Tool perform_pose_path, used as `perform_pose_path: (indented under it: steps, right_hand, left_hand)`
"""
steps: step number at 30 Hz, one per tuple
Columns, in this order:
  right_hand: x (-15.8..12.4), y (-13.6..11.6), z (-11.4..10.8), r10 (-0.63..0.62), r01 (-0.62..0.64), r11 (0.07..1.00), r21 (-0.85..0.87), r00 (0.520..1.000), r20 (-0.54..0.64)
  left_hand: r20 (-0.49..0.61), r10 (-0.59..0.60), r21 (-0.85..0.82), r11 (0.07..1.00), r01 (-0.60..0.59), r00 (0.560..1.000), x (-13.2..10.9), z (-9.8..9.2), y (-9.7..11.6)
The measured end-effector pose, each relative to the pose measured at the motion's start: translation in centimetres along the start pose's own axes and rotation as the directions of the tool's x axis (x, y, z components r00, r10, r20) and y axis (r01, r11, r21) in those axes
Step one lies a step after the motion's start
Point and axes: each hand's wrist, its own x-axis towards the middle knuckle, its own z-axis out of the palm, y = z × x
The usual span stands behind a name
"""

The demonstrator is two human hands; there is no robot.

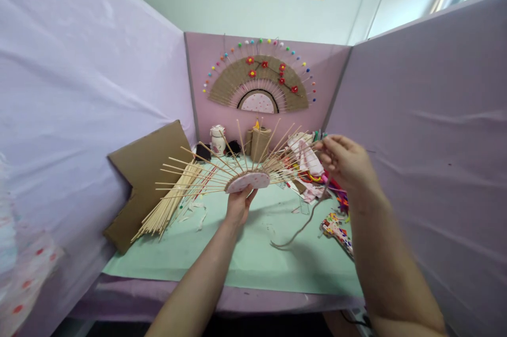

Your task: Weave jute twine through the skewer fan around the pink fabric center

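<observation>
My left hand [240,205] grips a half-round base [247,181], covered in pink spotted material, from below. Thin wooden sticks [202,168] fan outward from its curved edge, forming a half-made fan held above the table. On the right, my right hand [343,160] is raised with its fingers pinched on a thin brownish cord [311,215]. The cord hangs from the hand and curves left, its loose end low over the table. Where the cord's other end runs is hard to make out near the fingertips and sticks.
A bundle of wooden sticks [168,205] and a brown cardboard sheet [148,168] lie left. Behind stand twine rolls [259,144] and a white jar [217,140]. A finished fan [233,81] hangs on the back panel. Colourful craft bits [336,228] lie right.
</observation>
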Motion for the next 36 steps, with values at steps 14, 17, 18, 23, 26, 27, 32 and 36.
perform_pose_path:
  steps: [14,17,18,23,26,27,32,36]
  right_hand:
    - [3.5,-5.7,5.2,-0.251,0.278,0.946,-0.166,0.953,0.168]
    - [4.7,-5.2,4.1,-0.153,0.165,0.965,-0.204,0.986,0.074]
    - [4.9,-5.0,3.6,-0.135,0.141,0.965,-0.223,0.990,0.042]
    - [3.0,-4.8,2.3,-0.208,0.210,0.948,-0.238,0.978,0.032]
    - [1.1,-5.6,2.9,-0.252,0.269,0.945,-0.186,0.962,0.108]
    - [0.8,-5.8,3.2,-0.253,0.275,0.944,-0.184,0.958,0.132]
    - [3.2,-5.9,3.0,-0.249,0.252,0.944,-0.215,0.968,0.039]
    - [5.0,-5.0,1.7,-0.175,0.160,0.951,-0.263,0.984,-0.034]
  left_hand:
    - [0.030,-0.030,0.035,0.999,0.029,0.999,-0.2,0.0,-0.1]
    - [0.019,-0.030,0.009,1.000,0.030,0.999,-0.1,-0.1,-0.1]
    - [0.013,-0.026,-0.004,1.000,0.026,1.000,-0.1,-0.1,-0.1]
    - [0.007,-0.006,-0.039,0.999,0.007,1.000,0.0,-0.3,-0.2]
    - [0.001,-0.023,-0.028,0.999,0.023,1.000,0.0,-0.4,-0.3]
    - [0.002,-0.026,-0.026,0.999,0.026,1.000,0.0,-0.4,-0.3]
    - [0.043,-0.057,-0.016,0.998,0.058,0.997,-0.1,-0.4,-0.3]
    - [0.061,-0.090,-0.027,0.995,0.092,0.994,0.0,-0.6,-0.3]
